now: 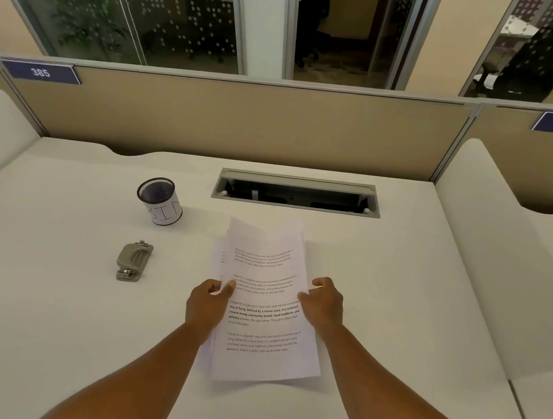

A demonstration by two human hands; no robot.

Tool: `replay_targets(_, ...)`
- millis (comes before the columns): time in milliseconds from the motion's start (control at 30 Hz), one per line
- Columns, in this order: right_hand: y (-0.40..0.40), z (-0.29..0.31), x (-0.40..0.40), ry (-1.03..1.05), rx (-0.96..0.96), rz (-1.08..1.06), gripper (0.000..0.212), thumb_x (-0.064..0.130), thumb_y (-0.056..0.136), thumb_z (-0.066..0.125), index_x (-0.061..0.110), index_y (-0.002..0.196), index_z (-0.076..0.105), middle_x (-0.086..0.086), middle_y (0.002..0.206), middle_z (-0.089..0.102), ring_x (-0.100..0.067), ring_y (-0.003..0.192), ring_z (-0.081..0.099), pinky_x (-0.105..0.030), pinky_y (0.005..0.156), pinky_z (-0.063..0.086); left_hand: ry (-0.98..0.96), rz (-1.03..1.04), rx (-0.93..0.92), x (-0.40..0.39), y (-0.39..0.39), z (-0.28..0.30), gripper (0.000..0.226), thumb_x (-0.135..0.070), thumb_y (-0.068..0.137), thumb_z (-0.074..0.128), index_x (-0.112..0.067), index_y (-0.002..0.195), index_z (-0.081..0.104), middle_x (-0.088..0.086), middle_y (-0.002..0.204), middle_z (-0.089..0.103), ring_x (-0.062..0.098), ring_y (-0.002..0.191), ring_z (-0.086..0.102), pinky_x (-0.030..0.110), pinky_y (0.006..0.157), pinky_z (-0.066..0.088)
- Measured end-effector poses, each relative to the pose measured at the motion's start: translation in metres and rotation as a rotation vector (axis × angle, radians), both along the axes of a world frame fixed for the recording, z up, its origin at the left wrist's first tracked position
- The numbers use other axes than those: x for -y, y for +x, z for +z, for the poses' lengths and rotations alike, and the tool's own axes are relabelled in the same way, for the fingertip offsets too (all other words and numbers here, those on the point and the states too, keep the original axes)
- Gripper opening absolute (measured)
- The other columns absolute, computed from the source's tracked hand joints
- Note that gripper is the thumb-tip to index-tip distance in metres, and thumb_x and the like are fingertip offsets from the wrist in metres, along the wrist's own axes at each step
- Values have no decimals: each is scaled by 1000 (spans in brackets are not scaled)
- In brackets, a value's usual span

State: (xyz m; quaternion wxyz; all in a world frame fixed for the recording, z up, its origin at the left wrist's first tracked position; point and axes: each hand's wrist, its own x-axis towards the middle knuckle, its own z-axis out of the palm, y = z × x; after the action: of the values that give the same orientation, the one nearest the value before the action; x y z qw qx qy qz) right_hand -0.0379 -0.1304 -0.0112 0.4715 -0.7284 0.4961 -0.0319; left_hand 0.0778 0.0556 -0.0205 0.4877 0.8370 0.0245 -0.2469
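A small stack of printed white paper sheets is held over the middle of the white desk. The sheets are slightly fanned, their far edges not lined up. My left hand grips the stack's left edge, thumb on top of the page. My right hand holds the right edge, fingers curled around it. A grey metal hole punch lies on the desk to the left of the papers. Behind it stands a black mesh cup with a white paper label.
A rectangular cable slot is set into the desk behind the papers. A beige partition with number plates 385 and 386 closes the back. Low white dividers border the desk on both sides.
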Motion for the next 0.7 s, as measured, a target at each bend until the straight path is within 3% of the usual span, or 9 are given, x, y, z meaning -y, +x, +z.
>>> replay_targets(100,5,-4,-6,-6,-32,36,22,20,83,61,19,105,64,2,100,69,-18,87,65,-30,73,55,137,22,28,-6,4,-5,28,-47,86,67,-20,93,64,1,97,70,24,92,67,38,81,56)
replay_targets(200,7,-9,-11,-22,-62,79,10,18,84,58,17,90,66,4,90,67,-15,78,61,-25,64,50,263,36,20,-9,6,-12,35,-51,80,70,-23,100,69,6,114,64,30,106,61,42,88,56)
replay_targets(367,10,-15,-16,-9,-99,113,12,16,83,58,15,94,65,1,95,67,-17,82,61,-22,63,43,357,33,-32,-6,6,-13,64,-51,82,68,-15,133,56,12,131,49,33,119,53,45,95,52)
replay_targets(433,11,-16,-16,-8,-102,114,9,14,83,58,15,91,62,0,95,66,-17,81,60,-23,63,43,355,34,-52,-2,6,-11,68,-50,82,68,-13,137,52,13,133,48,35,119,54,46,96,51)
replay_targets(700,13,-19,-14,-5,-122,110,32,11,83,57,9,114,63,-5,112,67,-21,90,62,-24,67,45,215,133,-111,-1,4,-8,70,-39,82,73,-11,139,44,12,140,46,32,117,56,39,93,49)
